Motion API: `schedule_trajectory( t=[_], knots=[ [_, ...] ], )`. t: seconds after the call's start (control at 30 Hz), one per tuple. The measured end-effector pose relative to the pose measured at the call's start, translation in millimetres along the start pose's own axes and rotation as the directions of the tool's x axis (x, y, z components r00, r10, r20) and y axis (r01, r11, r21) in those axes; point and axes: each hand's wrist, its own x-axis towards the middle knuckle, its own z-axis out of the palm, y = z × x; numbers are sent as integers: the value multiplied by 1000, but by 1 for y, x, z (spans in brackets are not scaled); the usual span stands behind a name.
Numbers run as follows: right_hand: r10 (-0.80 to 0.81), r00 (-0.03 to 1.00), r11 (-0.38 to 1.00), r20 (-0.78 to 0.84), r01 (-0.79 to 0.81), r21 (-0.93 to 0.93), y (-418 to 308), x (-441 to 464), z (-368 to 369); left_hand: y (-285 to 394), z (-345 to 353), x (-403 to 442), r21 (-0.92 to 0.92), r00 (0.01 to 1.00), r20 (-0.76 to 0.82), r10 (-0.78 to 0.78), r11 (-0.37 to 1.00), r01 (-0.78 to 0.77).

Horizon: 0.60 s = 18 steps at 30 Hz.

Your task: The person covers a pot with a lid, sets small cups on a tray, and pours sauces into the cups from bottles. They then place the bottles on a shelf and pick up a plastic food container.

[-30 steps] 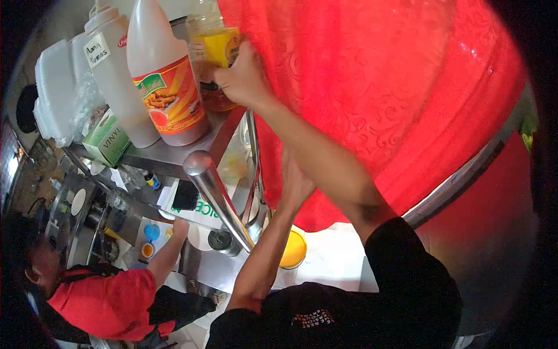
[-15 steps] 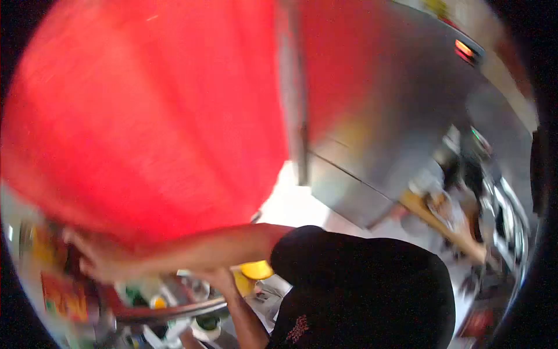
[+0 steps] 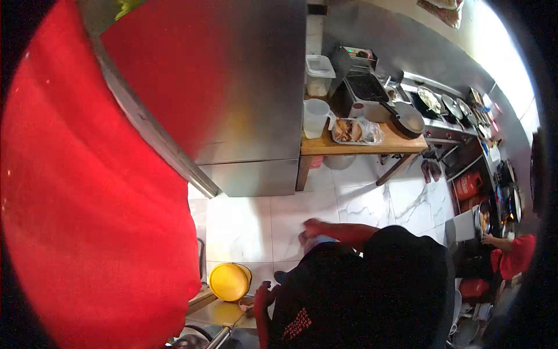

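Note:
My right hand [image 3: 313,229] is in front of my body over the white tiled floor. Its fingers are curled in and a little blurred, and whatever they may hold is hidden. A patterned pale blue-grey fabric [image 3: 319,241] shows just below it; I cannot tell if the hand grips it. Lower and to the left, my left hand [image 3: 265,294] hangs by my black shirt with loosely bent fingers, apart and with nothing visible in them. Nearest to it is a yellow bucket [image 3: 228,282], which it does not touch.
A red cloth [image 3: 99,192] fills the left side, beside a steel cabinet [image 3: 250,116]. A wooden table [image 3: 366,144] holds a jug [image 3: 315,118], a foil tray of food [image 3: 349,131] and a pan [image 3: 408,120]. At right, a co-worker in red [image 3: 517,256] handles a pan.
My view has swung round, and the table, stove and co-worker now show clearly. My right arm, stretched far left before, is drawn back near my body. The counter with food has left view.

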Motion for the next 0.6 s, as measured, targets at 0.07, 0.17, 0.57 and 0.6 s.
schedule_trajectory(
  t=[0.07,0.17,0.57,0.6],
  knots=[
    [318,948,938,-32,-309,160,111,-50,0,29,-3,-4,-12,999,-47,-25,1000,25],
    [587,771,240,-245,123,963,74,-147,-188,-17,27,32,-219,996,-21,-88,972,82],
    [742,605,-269,-289,664,698,352,-3,-572,167,134,70,-828,749,-266,-607,541,144],
    [735,630,-294,-250,629,720,373,9,-578,181,147,66,-778,771,-305,-559,613,137]
  ],
)
